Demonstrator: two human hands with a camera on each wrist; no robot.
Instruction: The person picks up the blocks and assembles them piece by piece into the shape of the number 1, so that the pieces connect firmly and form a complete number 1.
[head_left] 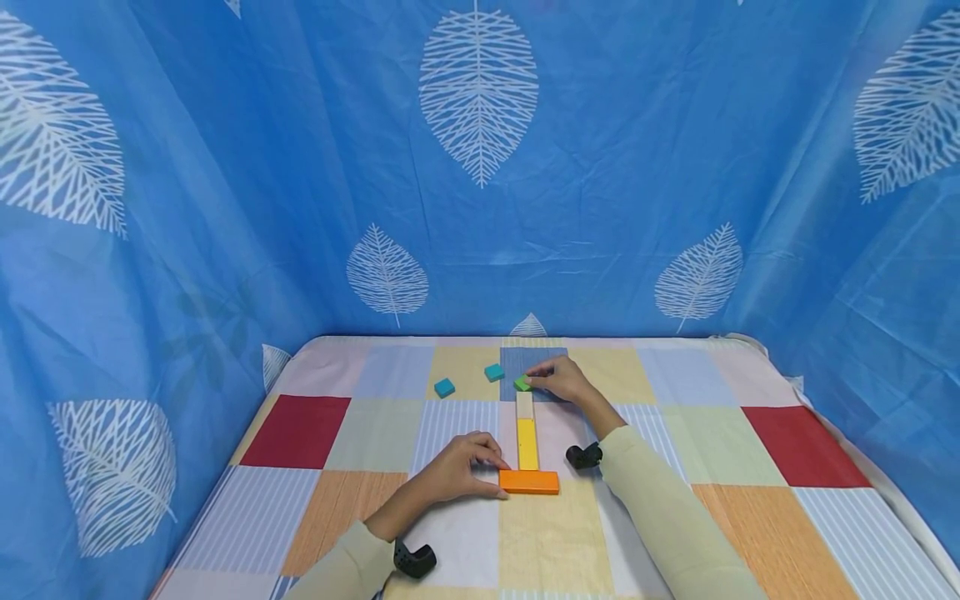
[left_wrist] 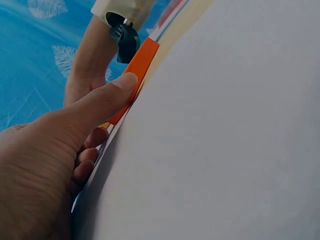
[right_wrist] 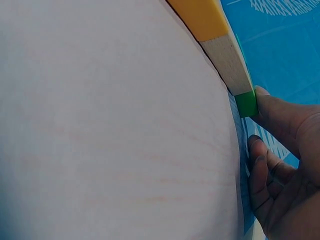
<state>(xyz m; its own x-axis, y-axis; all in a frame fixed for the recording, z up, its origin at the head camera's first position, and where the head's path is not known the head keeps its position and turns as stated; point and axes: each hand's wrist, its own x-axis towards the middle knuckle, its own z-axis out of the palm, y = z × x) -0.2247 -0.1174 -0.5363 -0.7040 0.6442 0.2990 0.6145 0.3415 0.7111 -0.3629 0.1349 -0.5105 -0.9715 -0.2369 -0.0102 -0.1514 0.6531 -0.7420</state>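
- We see a row of blocks from about the middle of the cloth-topped bench [head_left: 315, 429] toward its far edge.
- Our left hand [head_left: 456, 467] pinches the left end of the orange block [head_left: 534, 482]. This block lies crossways, closer to the bench's near edge than the other blocks.
- Our right hand has its grip on the green block [head_left: 521, 384], at the far end of the row, near the bench's far edge. The thumb touches it; we can't see every fingertip.
- To do this well, we think we should hold the orange block steady so the row doesn't slide. Then we can nudge the green block gently, straight along the row, until its sides match the plain wood block [head_left: 525, 406]. Pushing too hard could make the row bend. We'd let go slowly.
- We count six blocks: one orange, one yellow block [head_left: 527, 446], one plain wood, one green, and two blue blocks [head_left: 445, 387] [head_left: 494, 372]. The blue ones lie apart from the row, toward the bench's far edge, on the left.
- We count two hands.
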